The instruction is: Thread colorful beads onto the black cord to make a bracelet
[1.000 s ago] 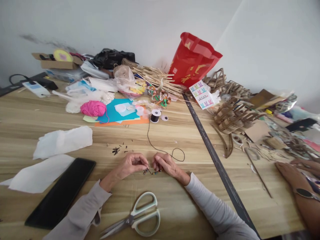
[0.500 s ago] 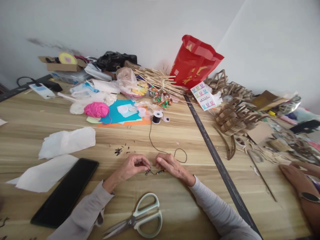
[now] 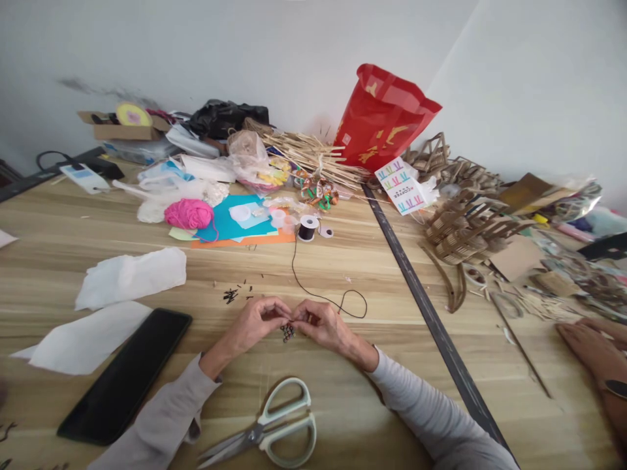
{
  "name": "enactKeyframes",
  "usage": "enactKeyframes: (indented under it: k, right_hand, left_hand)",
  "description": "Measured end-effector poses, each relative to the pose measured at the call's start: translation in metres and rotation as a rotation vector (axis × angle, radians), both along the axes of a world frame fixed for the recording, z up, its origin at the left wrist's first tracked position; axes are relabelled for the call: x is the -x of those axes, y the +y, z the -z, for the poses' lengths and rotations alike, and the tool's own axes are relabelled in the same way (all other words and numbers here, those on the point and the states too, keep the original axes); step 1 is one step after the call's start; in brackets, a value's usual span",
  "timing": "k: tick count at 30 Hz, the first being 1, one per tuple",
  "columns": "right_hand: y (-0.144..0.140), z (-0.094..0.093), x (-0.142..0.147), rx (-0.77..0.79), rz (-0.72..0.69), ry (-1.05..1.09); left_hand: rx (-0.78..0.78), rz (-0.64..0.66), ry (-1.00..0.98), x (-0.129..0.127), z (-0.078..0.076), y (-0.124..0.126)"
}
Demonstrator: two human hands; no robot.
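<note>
Head view: small cluster of dark beads (image 3: 288, 332) on black cord (image 3: 313, 290), hanging just above the wooden table (image 3: 343, 261), between the two hands near the front edge. Left hand (image 3: 257, 321) curled, fingertips pinching the cord at the beads. Right hand (image 3: 321, 323) fingertip to fingertip with it, likewise pinched on the cord. Cord looping off right of the hands, then running back to a black spool (image 3: 307, 228) beside orange and blue paper (image 3: 235, 225). Loose dark bits (image 3: 230, 295) scattered just left of the hands. Scissors (image 3: 272, 434) with pale handles lying nearer the body. Black phone (image 3: 126, 372) and white tissue sheets (image 3: 130, 277) further left. Pink yarn ball (image 3: 189, 213) and red bag (image 3: 382, 121) well behind. Another person's hand (image 3: 595, 352) at far right.
</note>
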State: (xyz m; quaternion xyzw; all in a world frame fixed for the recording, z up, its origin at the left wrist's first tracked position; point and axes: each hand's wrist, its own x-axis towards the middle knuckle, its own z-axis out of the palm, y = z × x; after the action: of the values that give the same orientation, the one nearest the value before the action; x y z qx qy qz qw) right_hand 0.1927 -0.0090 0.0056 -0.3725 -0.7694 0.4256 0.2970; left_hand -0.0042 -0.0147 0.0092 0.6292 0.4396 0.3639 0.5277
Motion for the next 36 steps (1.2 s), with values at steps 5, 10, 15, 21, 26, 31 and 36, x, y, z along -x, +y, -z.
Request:
enactKeyframes:
  k: [5, 10, 15, 21, 26, 31, 36]
  right_hand:
    - [0.002, -0.001, -0.001, -0.028, 0.017, -0.032]
    - [0.002, 0.003, -0.002, -0.025, 0.05, -0.013]
    - [0.001, 0.004, -0.002, -0.025, 0.039, -0.017]
    - [0.0, 0.005, 0.0, -0.035, 0.022, -0.017]
    - [0.001, 0.008, 0.001, -0.077, 0.011, -0.023]
    - [0.0, 0.009, 0.0, -0.015, 0.035, -0.003]
    - [0.0, 0.009, -0.001, 0.031, 0.037, -0.003]
  left_hand:
    - [-0.007, 0.017, 0.038, -0.004, -0.004, 0.003]
    - [-0.04, 0.014, 0.078, -0.007, -0.004, 0.005]
    - [-0.061, -0.002, 0.14, -0.008, -0.003, 0.004]
    - [-0.06, -0.01, 0.111, -0.006, 0.001, 0.003]
    - [-0.073, 0.0, 0.12, -0.004, 0.001, 0.003]
    - [-0.074, -0.019, 0.149, -0.001, 0.004, 0.003]
    - [-0.12, -0.046, 0.244, 0.005, 0.006, 0.005]
